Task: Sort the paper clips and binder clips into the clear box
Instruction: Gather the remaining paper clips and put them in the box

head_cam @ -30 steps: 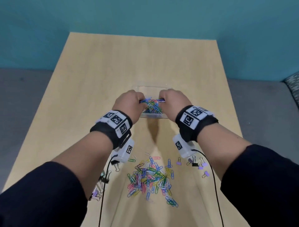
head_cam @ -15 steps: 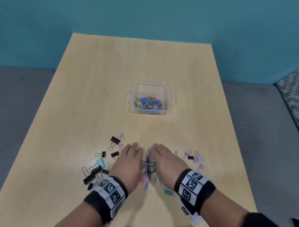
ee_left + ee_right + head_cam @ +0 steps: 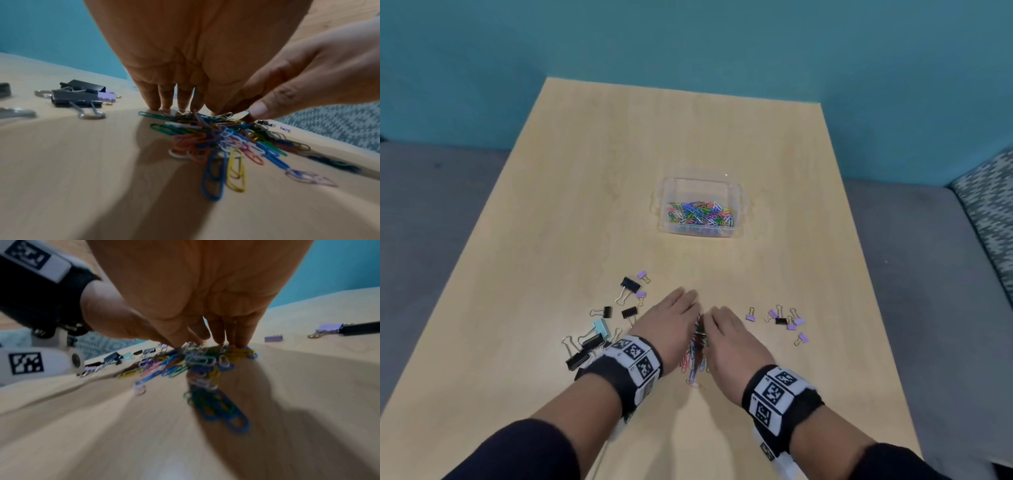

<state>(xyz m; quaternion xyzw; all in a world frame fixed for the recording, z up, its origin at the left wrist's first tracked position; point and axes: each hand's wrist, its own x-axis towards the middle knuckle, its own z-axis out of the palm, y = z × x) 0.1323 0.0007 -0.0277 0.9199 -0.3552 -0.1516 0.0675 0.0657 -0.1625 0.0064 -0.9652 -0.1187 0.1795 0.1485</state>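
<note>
my left hand (image 3: 671, 325) and my right hand (image 3: 734, 337) are side by side on the table (image 3: 592, 192), palms turned toward each other, with the loose paper clips (image 3: 222, 142) bunched between them. my fingers (image 3: 162, 95) are fairly straight and their tips touch the wood at the far edge of the pile. nothing is clenched yet; i am raking and pressing the heap together, not lifting it. my right thumb (image 3: 261, 108) leans in on the top of the pile.

the clear box (image 3: 700, 205) stands farther up the table, well apart from my hands, and already holds a layer of coloured paper clips.

what worries me is the lift. the clips are slippery and only loosely tangled, so if i scoop with straight fingers, strays at the near edge, like the blue and yellow ones (image 3: 224, 177) trailing toward my wrist, will probably stay behind or drop on the way to the box. if i squeeze unevenly, the bundle could squirt out from between my palms.

the second risk is the binder clips. the dark ones (image 3: 599, 329) lie just beside my left hand and the purple ones (image 3: 787, 322) near my right. a wide sweep could drag one into the handful and mix the two kinds.
</note>
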